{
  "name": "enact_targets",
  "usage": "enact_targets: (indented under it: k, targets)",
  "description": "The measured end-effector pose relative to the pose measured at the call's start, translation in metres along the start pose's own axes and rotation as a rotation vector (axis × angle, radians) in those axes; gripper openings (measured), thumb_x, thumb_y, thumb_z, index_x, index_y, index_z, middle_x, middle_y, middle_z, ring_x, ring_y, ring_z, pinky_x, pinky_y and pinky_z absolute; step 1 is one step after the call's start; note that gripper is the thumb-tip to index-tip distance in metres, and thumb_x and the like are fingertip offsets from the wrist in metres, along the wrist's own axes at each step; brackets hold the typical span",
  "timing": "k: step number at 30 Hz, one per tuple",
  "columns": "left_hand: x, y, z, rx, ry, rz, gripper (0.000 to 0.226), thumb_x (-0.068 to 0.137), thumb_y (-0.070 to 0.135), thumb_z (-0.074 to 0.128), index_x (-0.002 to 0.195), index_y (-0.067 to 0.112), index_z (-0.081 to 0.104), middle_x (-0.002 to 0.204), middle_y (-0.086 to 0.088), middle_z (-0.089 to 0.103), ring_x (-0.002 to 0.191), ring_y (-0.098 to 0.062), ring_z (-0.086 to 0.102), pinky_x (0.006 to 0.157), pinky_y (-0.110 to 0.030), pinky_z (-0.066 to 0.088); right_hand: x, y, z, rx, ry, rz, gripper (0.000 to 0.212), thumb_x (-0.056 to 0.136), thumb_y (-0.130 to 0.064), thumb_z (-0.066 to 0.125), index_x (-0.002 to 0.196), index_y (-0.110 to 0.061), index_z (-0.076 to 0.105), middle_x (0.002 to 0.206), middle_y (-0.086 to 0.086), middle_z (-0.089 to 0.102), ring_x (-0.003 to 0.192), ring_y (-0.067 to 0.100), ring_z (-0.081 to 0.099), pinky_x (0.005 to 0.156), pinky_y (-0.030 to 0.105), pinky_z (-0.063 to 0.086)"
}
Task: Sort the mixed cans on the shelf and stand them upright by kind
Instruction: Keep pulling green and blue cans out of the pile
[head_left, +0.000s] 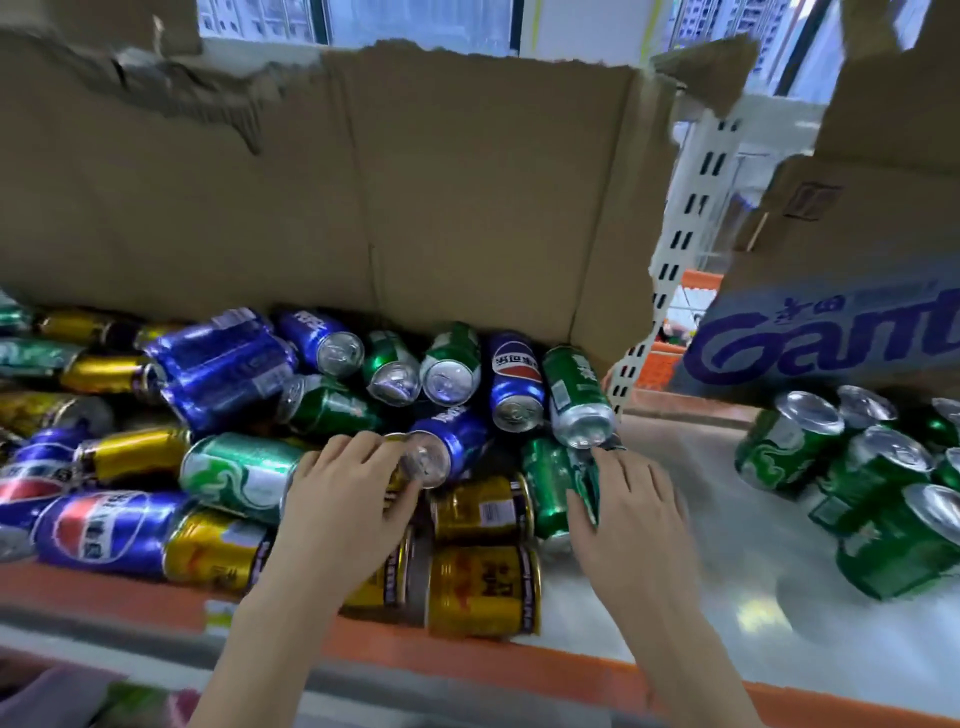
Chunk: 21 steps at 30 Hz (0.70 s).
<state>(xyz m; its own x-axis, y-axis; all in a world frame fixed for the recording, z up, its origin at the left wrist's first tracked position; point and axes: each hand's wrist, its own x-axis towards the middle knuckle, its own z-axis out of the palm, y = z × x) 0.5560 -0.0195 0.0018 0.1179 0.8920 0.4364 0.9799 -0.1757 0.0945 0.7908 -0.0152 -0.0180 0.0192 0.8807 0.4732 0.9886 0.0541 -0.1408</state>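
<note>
Mixed cans (234, 395) lie on their sides in a heap on the shelf (675, 613), against a cardboard wall (467, 197). Left hand (343, 499) grips a gold can (397, 480) at the heap's front. Right hand (631, 512) grips a lying green can (553, 480). Upright green cans (872, 478) stand grouped at right, well apart from the heap

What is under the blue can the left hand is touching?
The blue can lies across a gold can; the left hand covers whatever supports its near end.
</note>
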Motion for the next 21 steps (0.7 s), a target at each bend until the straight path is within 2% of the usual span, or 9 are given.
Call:
enact_targets:
  k: [4,7,10,11,13,15,21]
  targets:
    - [0.002,-0.015,0.005,-0.043,0.039,0.013,0.031,0.067,0.025,0.082,0.092,0.012,0.070,0.082,-0.001,0.065,0.072,-0.027,0.063,0.063,-0.037,0.052,0.008,-0.024,0.009,0.002,-0.056,0.005,0.049,0.061,-0.024,0.082,0.104,-0.006,0.066,0.097,0.013,0.066,0.088,0.033,0.064,0.074,0.043,0.053]
    - [0.007,-0.015,0.008,-0.042,0.062,0.027,0.033,0.064,0.026,0.083,0.092,0.014,0.070,0.082,0.000,0.066,0.072,-0.025,0.064,0.062,-0.036,0.051,0.018,-0.029,0.010,0.005,-0.072,-0.004,0.052,0.063,-0.029,0.082,0.108,-0.009,0.065,0.102,0.013,0.065,0.092,0.032,0.063,0.075,0.043,0.053]
    - [0.013,-0.014,0.010,-0.053,0.069,0.018,0.027,0.069,0.029,0.079,0.091,0.017,0.070,0.084,0.003,0.066,0.074,-0.023,0.064,0.064,-0.036,0.051,0.033,-0.023,0.004,-0.068,-0.069,-0.030,0.056,0.068,-0.038,0.078,0.115,-0.012,0.061,0.114,0.015,0.061,0.102,0.033,0.060,0.079,0.044,0.051]
    - [0.015,-0.014,0.011,-0.053,0.071,0.014,0.026,0.071,0.030,0.077,0.092,0.017,0.070,0.085,0.003,0.066,0.075,-0.023,0.064,0.065,-0.036,0.051,0.039,-0.020,0.000,-0.111,-0.086,-0.037,0.060,0.073,-0.044,0.073,0.123,-0.014,0.056,0.124,0.015,0.056,0.113,0.033,0.054,0.086,0.044,0.048]
    - [0.019,-0.013,0.012,-0.054,0.071,-0.001,0.028,0.070,0.029,0.079,0.094,0.017,0.070,0.087,0.002,0.067,0.077,-0.024,0.064,0.068,-0.037,0.051,0.054,-0.013,-0.002,-0.161,-0.178,-0.028,0.069,0.086,-0.055,0.053,0.142,-0.019,0.031,0.146,0.012,0.033,0.135,0.029,0.030,0.105,0.041,0.033]
    - [0.020,-0.012,0.011,-0.043,0.075,-0.014,0.030,0.069,0.029,0.080,0.094,0.016,0.070,0.088,0.002,0.067,0.079,-0.024,0.065,0.069,-0.037,0.051,0.067,-0.008,0.002,-0.176,-0.235,-0.026,0.076,0.089,-0.059,0.044,0.147,-0.021,0.014,0.152,0.011,0.018,0.140,0.029,0.017,0.111,0.040,0.021]
    - [0.020,-0.013,0.006,-0.019,0.091,-0.043,0.031,0.070,0.035,0.079,0.094,0.017,0.071,0.089,0.003,0.068,0.080,-0.021,0.066,0.069,-0.036,0.052,0.090,-0.015,0.019,-0.108,-0.299,-0.018,0.091,0.079,-0.065,0.055,0.146,-0.019,0.015,0.148,0.012,0.023,0.136,0.032,0.025,0.107,0.041,0.030]
